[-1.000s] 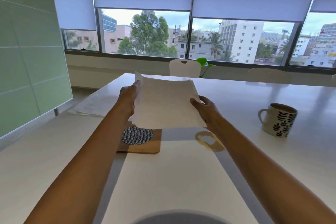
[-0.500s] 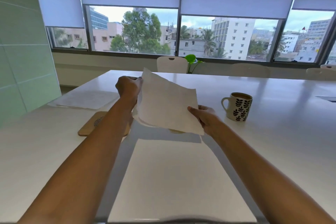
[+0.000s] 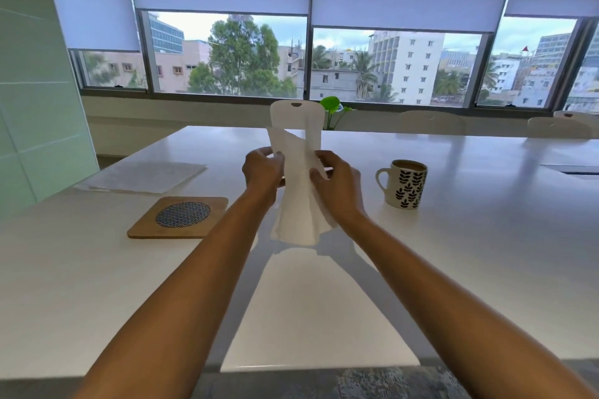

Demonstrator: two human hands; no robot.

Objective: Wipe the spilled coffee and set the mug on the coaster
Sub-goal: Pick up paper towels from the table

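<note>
While both hands are raised above a white worktop (image 3: 486,236), they gather a white paper towel (image 3: 296,204) between them. The left hand (image 3: 262,168) and right hand (image 3: 337,185) sit close together, fingers curled and pinching the sheet at its middle. This bunches the towel into a narrow waist that fans out above and below, so its long axis stands upright, not yet flat for wiping.

A white mug (image 3: 408,185) with a black leaf pattern stands on the worktop just right of the hands, nearer the right hand. It holds coffee, and its handle points left toward the hands. A square wooden coaster (image 3: 180,216) with a round woven centre lies to the left, nearer the left hand and well apart from the mug. The hands hang between the two.

The spilled coffee cannot be made out (it may lie behind the towel and hands). A stack of paper sheets (image 3: 146,175) rests beyond the coaster.
</note>
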